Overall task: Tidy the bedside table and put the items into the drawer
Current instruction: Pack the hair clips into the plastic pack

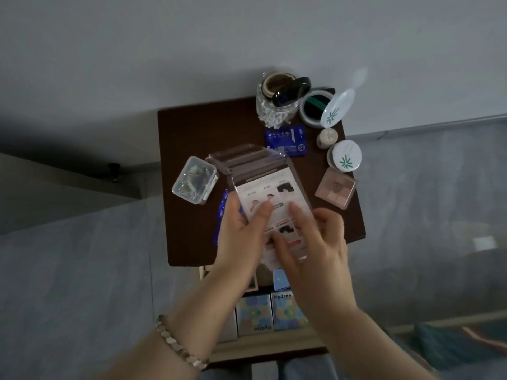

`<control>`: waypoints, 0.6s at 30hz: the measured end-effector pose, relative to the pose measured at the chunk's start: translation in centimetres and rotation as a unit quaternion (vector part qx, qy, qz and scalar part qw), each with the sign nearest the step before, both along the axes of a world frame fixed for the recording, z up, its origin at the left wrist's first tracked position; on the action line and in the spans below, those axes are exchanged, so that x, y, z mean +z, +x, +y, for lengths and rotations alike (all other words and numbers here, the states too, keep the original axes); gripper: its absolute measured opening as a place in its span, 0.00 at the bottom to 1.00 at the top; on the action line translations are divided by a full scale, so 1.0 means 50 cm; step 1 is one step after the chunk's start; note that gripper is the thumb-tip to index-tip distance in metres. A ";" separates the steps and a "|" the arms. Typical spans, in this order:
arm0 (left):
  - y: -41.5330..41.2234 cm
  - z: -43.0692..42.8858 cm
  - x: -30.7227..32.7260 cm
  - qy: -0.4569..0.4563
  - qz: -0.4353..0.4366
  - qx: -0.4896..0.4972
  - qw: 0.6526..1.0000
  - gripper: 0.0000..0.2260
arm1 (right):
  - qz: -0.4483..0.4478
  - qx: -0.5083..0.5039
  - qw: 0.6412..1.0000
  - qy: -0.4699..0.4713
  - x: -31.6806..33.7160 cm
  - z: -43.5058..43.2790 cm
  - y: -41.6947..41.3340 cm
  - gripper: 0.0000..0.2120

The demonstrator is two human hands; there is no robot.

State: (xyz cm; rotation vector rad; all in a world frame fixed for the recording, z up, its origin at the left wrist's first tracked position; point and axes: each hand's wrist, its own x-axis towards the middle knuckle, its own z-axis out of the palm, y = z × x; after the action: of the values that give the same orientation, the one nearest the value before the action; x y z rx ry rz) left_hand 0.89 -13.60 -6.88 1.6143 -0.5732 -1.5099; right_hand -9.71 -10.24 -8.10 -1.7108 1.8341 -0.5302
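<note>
Dark brown square bench [192,127] against a grey wall. Below its near edge, a light wooden drawer [263,349] stands open; inside it, two white boxes with pastel prints [253,314], upright and side by side, one reading "Hydron".

Left hand [241,237] and right hand [315,250] are together above the bench front, both gripping a fanned stack of clear plastic packets with printed cards [263,174], with the thumbs on the top card.

At the back of the bench:
- Clear glass jar [274,105], white cotton swabs in its lower part, dark bands at its mouth.
- Beside it, open round white case [315,108], lid tilted up, dark green pad inside.

At the left: clear rectangular plastic box [195,180], lid shut, small metallic bits inside.

At the right edge: pink square palette [335,189], closed round white compact [344,160], small cream pot [326,137].

Blue foil sachet [286,141] lies flat just in front of the jar.
</note>
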 end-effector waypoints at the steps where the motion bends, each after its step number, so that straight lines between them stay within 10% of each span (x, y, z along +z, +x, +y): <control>1: -0.004 0.002 0.001 -0.001 0.009 -0.006 1.000 0.08 | 0.021 -0.010 0.999 -0.021 -0.004 0.004 -0.005 0.23; 5: -0.014 0.020 0.005 -0.006 0.031 -0.066 0.997 0.08 | -0.089 -0.133 0.984 0.080 0.006 -0.003 -0.039 0.16; 8: -0.012 0.037 0.009 0.000 0.051 -0.124 0.991 0.08 | -0.352 -0.201 0.884 0.233 0.019 -0.026 -0.071 0.13; 18: 0.001 0.073 0.014 0.014 -0.009 -0.208 0.978 0.06 | -0.389 -0.240 0.843 0.284 0.022 0.004 -0.071 0.10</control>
State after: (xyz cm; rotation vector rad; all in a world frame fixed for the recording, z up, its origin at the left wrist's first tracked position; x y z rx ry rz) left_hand 0.93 -9.96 -6.19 1.5965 -0.9493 -1.8109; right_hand -13.25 -10.05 -7.01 -0.4942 1.5428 -0.6611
